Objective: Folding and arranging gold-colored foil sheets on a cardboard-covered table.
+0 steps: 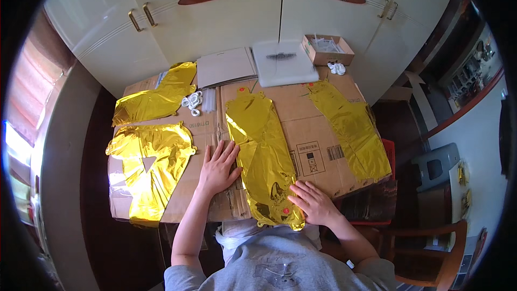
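A long, uninflated gold foil balloon (264, 145) lies flat in front of me, its near end at the cardboard's front edge. My left hand (219, 170) rests flat with fingers spread, its fingertips and thumb beside the balloon's left edge. On the balloon's lower right edge lie the fingers of my right hand (314, 203), stretched out and palm down. Neither hand grips anything. A small red dot (286, 210) shows on the balloon near my right fingers. Another red dot (242, 89) is at its far end.
Other flat gold foil balloons lie at near left (156, 161), far left (156, 97) and right (355, 134) on the cardboard (315, 129). White ribbon rolls (192, 101), grey card sheets (226, 67), a clear plastic pack (284, 62) and an open box (328, 51) stand farther back.
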Available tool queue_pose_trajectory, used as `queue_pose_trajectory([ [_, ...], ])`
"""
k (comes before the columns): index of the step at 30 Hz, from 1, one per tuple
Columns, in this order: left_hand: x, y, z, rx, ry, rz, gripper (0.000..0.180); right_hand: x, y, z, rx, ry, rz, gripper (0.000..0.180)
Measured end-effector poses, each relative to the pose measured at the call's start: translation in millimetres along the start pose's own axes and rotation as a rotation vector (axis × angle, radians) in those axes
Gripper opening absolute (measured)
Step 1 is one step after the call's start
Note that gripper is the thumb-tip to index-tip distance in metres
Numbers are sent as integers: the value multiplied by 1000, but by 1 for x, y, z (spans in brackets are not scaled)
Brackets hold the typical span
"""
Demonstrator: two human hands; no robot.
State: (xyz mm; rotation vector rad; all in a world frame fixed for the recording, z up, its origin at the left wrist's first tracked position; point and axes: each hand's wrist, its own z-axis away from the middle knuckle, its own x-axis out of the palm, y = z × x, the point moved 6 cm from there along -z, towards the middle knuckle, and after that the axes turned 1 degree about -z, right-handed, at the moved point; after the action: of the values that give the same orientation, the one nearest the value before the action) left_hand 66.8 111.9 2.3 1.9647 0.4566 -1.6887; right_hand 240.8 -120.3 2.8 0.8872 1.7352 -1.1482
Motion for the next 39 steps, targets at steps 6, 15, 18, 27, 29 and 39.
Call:
queue_pose_trajectory([
  [6,1,0,0,-3,-5,-12,65,-2,3,-4,10,-48,6,63],
  [15,2,-1,1,-2,1,-2,65,-4,4,-5,27,-93,-20,69],
  [18,1,0,1,-4,-4,-2,65,-6,2,-3,-11,-71,-11,73],
  [27,1,-1,1,-9,-5,0,65,-14,-27,3,-265,200,72,21],
  [29,2,-1,1,-6,-3,1,65,-8,-30,10,-303,209,64,14],
  [39,3,-1,2,3,2,-8,64,-7,-27,8,-306,201,-15,4],
])
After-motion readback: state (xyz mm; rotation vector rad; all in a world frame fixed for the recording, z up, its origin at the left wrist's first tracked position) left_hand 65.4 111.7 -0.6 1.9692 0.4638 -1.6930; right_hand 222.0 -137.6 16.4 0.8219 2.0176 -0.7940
